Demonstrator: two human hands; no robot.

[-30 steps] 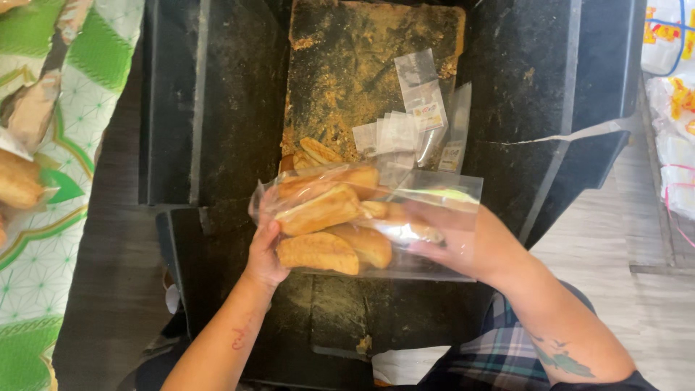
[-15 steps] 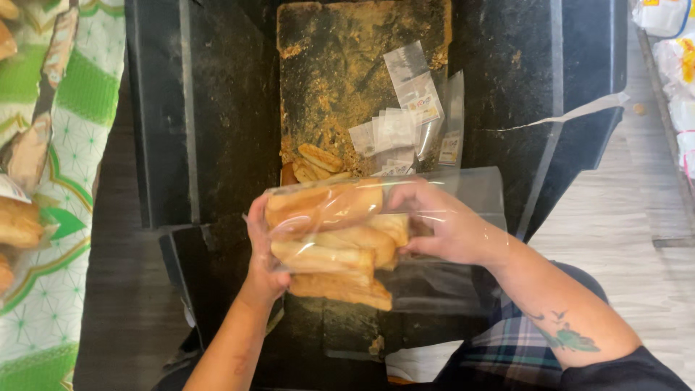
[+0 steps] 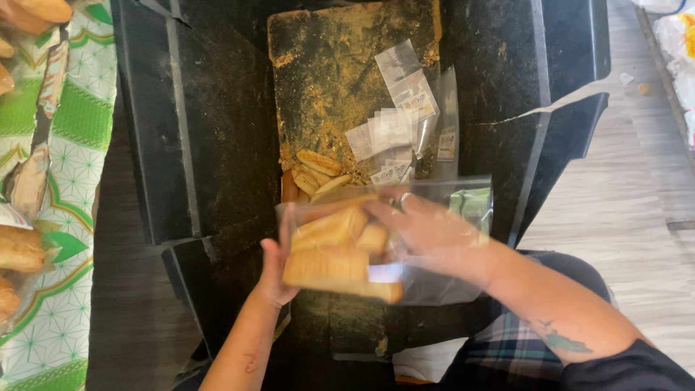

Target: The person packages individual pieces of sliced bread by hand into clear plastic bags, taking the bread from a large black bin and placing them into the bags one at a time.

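Observation:
A clear plastic bag (image 3: 441, 286) filled with several golden bread rusks (image 3: 329, 250) is held over a black crate. My left hand (image 3: 274, 271) grips the bag's left side from below. My right hand (image 3: 427, 232) lies across the top of the bag, fingers spread over the rusks, pressing on the plastic. A few loose rusks (image 3: 318, 170) lie just beyond the bag on a crumb-covered board (image 3: 326, 80).
Small clear label packets (image 3: 402, 116) lie on the board's right part. The black crate (image 3: 195, 145) has its flaps folded out. A green patterned cloth (image 3: 65, 145) with more bagged bread (image 3: 18, 250) is at the left. Pale wooden floor (image 3: 637, 217) lies to the right.
The bag has been turned and lowered toward me. My right hand slid from the bag's right side onto its top. The left hand kept its grip at the left.

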